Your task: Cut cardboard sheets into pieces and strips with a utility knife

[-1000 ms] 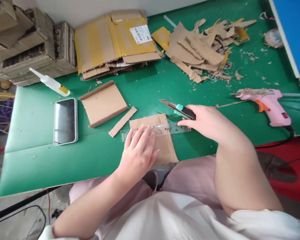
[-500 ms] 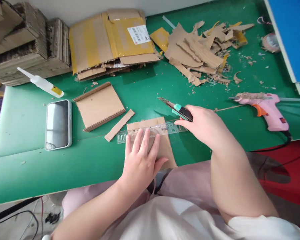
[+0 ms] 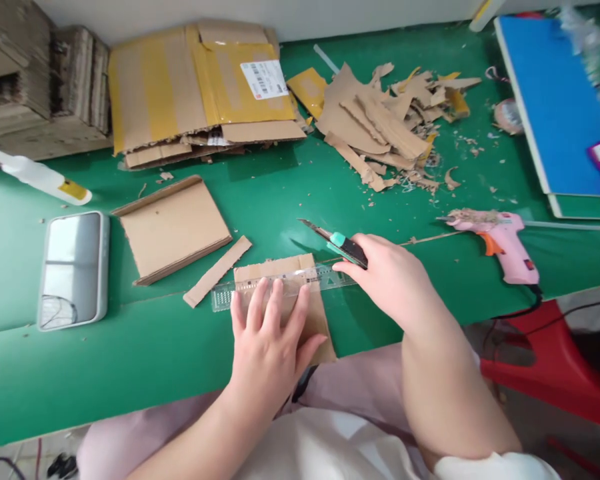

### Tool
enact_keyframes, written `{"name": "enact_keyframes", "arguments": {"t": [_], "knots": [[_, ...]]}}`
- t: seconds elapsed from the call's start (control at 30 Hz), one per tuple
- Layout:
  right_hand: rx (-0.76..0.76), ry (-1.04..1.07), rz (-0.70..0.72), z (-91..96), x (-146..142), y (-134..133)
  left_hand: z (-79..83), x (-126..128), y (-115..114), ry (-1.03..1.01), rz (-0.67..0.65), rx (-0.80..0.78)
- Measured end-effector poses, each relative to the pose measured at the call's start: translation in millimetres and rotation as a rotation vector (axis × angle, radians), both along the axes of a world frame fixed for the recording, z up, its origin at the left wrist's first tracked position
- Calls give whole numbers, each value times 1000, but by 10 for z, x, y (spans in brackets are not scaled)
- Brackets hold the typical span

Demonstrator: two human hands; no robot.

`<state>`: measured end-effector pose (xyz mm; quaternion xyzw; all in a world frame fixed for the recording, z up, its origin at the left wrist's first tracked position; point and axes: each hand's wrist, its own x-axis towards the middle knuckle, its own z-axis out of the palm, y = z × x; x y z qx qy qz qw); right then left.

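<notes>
My left hand (image 3: 270, 337) lies flat with fingers spread on a small piece of brown cardboard (image 3: 280, 270) and presses a clear plastic ruler (image 3: 225, 297) across it. My right hand (image 3: 390, 280) is closed round a utility knife (image 3: 343, 245) with a teal slider, its blade out and pointing up-left, and its fingertips touch the ruler's right end. A narrow cardboard strip (image 3: 217, 271) lies just left of the piece, on the green table (image 3: 145, 347).
A larger cardboard panel (image 3: 173, 227) and a phone (image 3: 73, 268) lie at the left, with a glue bottle (image 3: 40, 177) behind. Flattened boxes (image 3: 200, 87) and cardboard scraps (image 3: 380, 120) fill the back. A pink glue gun (image 3: 500, 243) and a blue board (image 3: 555, 107) are at the right.
The view has shifted, so everything sits lower and further left in the picture. My left hand slid slightly down the cardboard; the right hand keeps the knife at the ruler's right end.
</notes>
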<state>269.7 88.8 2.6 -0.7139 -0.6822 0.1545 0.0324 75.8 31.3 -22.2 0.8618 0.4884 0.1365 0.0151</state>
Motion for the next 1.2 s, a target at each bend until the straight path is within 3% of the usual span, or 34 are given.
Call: {"name": "enact_keyframes", "arguments": {"t": [0.83, 1.2], "knots": [[-20, -12, -53, -15, -9, -9, -30, 15, -12, -48, 35, -18], [-98, -23, -92, 5, -13, 3, -35, 16, -22, -49, 46, -30]]}}
